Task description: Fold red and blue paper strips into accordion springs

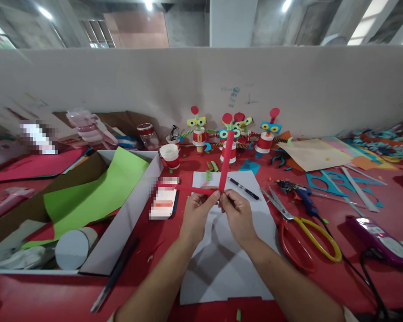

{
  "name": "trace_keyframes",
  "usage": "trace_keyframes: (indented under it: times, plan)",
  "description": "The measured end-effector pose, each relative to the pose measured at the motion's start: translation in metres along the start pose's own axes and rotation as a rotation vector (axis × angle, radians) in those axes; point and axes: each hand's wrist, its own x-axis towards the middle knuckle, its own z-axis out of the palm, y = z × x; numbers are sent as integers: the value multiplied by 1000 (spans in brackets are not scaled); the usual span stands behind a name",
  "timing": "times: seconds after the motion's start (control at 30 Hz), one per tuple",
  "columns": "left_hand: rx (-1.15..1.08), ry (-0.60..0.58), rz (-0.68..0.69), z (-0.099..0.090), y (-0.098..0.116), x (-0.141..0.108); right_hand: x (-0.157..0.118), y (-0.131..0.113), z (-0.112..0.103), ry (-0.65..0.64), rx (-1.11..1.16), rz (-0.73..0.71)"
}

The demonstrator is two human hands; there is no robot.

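Toward the near edge of the red desk [147,250], a white sheet of paper [221,281] is lying under both forearms, probably serving as a clean working surface. Left of it, a slim dark tool [116,275] is resting just beside a white-walled box [126,214], which is holding a bent green sheet [97,192] and a cylinder [72,249], perhaps to keep loose materials gathered. Toward the desk's right edge, scissors [289,218] are lying with their handles spread toward the person, seemingly for easy reach.

Over the paper, the left hand [196,217] and right hand [237,217] are meeting, thumbs and fingers narrowed in a pinch on two red strips [226,161]. One strip is standing up and the other is pointing left, so the pinch is likely keeping their ends square; the fingers are hiding the overlap itself.

Farther off, a black pen [243,188] is lying across the paper's far right corner, and a glue gun [305,199] is resting beyond the scissors. Along the desk's far edge, paper-cup figures [199,136] are standing before a pale partition [121,80], presumably out of the way
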Motion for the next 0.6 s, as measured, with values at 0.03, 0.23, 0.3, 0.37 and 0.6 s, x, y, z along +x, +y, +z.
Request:
trace_keyframes:
  times: [0.03,0.23,0.3,0.37,0.6]
  plan:
    - [17,-13,2,0,0,0,0,-1,0,1,-4,1]
    - [68,33,29,-6,1,5,1,1,3,-62,41,54]
    - [53,45,12,-7,1,7,1,2,5,-54,-11,37]
    - [33,48,-14,-8,-1,8,0,2,5,-32,-78,9]
    - [26,110,-89,-10,-4,9,3,3,3,19,66,47]
